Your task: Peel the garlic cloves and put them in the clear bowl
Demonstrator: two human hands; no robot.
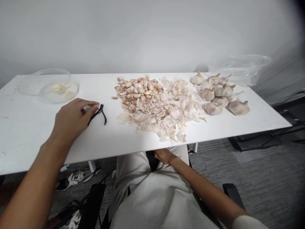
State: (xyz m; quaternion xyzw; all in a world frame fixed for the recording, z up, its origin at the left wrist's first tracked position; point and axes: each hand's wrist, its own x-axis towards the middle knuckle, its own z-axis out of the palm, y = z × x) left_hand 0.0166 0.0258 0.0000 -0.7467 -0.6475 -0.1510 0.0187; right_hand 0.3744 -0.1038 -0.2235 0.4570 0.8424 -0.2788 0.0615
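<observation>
My left hand [73,115] is over the left part of the table, thumb and forefinger closed in a pinch. The fingertips meet at the joint of a small pair of black pliers [104,116], whose two handles spread apart toward me. Down at my lap is my right hand [165,156], just below the table edge, with its fingers largely hidden. Unpeeled garlic cloves [139,89] form a heap in the middle of the table. Loose papery garlic skins [171,114] spread in front and to the right of them. Whole garlic bulbs [224,92] are grouped farther right.
On the far left, a clear round dish [59,99] holds a few peeled cloves, and a clear lid or second dish [51,70] overlaps it. A clear plastic bag or container [247,68] stands behind the bulbs. The white table [259,117] backs onto a pale wall.
</observation>
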